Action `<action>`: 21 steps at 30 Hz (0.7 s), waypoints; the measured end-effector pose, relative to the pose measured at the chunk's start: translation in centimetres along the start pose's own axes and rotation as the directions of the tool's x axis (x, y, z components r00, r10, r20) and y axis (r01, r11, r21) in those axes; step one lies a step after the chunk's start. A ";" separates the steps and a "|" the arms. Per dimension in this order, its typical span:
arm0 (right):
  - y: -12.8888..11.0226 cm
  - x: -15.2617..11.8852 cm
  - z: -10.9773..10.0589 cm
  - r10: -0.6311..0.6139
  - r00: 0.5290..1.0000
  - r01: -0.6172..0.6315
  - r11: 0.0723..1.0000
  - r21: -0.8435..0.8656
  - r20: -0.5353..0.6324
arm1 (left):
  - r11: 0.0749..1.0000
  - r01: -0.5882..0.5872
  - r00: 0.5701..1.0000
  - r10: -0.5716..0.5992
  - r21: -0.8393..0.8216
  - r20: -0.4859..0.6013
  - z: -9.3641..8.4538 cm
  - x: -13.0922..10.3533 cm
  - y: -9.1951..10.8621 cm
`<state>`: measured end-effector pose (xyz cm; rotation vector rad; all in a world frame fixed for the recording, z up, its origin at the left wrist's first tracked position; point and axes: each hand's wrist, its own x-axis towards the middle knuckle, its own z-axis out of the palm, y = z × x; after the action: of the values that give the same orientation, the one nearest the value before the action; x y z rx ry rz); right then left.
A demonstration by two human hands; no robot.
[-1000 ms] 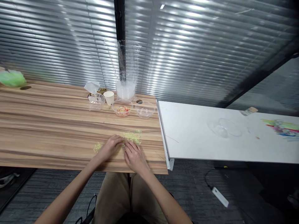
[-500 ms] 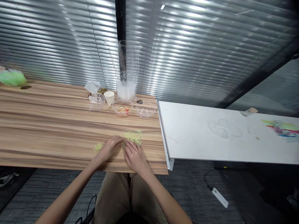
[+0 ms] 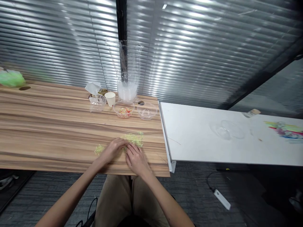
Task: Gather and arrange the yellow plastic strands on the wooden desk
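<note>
On the wooden table my left hand and my right hand meet, fingertips almost touching. Both hands have their fingers bent and drawn together at the lower left edge of a loose pile of thin pale-yellow shreds. What the fingertips pinch is too small and too hidden to name. A smaller heap of the same yellow shreds lies left of my left wrist. Behind the pile stand a clear bowl with red and yellow bits and another clear bowl.
Along the back are a paper cup, a clear plastic container and stacked clear cups in a plastic bag. A green bag lies far left. The adjoining white table holds clear lids and coloured strips.
Almost nothing differs. The view has shifted very slightly, and my fingers stay at the edge of the yellow pile.
</note>
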<state>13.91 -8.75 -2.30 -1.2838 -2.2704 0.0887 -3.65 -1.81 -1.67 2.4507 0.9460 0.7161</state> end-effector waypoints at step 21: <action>0.0 0.1 -0.2 0.004 1.000 -0.004 1.000 -0.008 -0.013 | 0.990 0.052 0.997 -0.059 0.129 0.048 0.1 0.4 1.0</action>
<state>13.90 -8.69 -2.10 -1.2892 -2.2599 0.0732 -2.86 -2.23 -1.15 2.5292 1.0658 0.5869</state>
